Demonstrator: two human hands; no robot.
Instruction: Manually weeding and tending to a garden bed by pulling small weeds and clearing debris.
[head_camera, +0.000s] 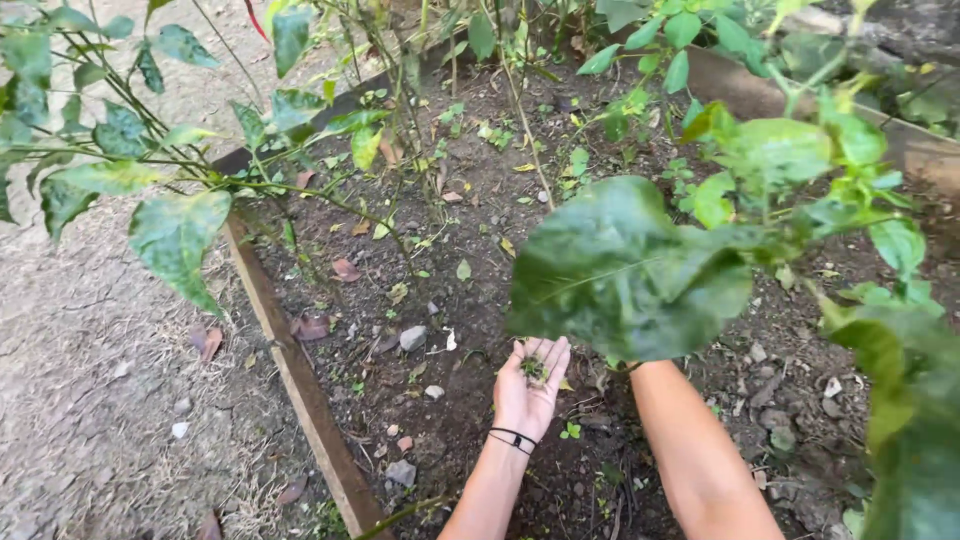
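Weeds (534, 369) in left hand (528, 388), over soil (450, 300).

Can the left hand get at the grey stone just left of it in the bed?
Probably yes: the left hand is palm up with plant bits, and only bare soil lies between it and the grey stone.

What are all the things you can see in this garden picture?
Big leaf: one, dark green, close to the camera, centre.
Leafy plants: several, green, left and right.
Garden bed soil: one patch, dark brown, middle.
Wooden edging board: one, brown, left of the bed.
Stones: a few, grey, on the soil.
Dry ground: grey-brown, far left.
Pulled weeds: small clump, green, in the palm.
Wristband: black, left wrist.
Left hand: open, palm up.
Right forearm: hand hidden behind the big leaf.
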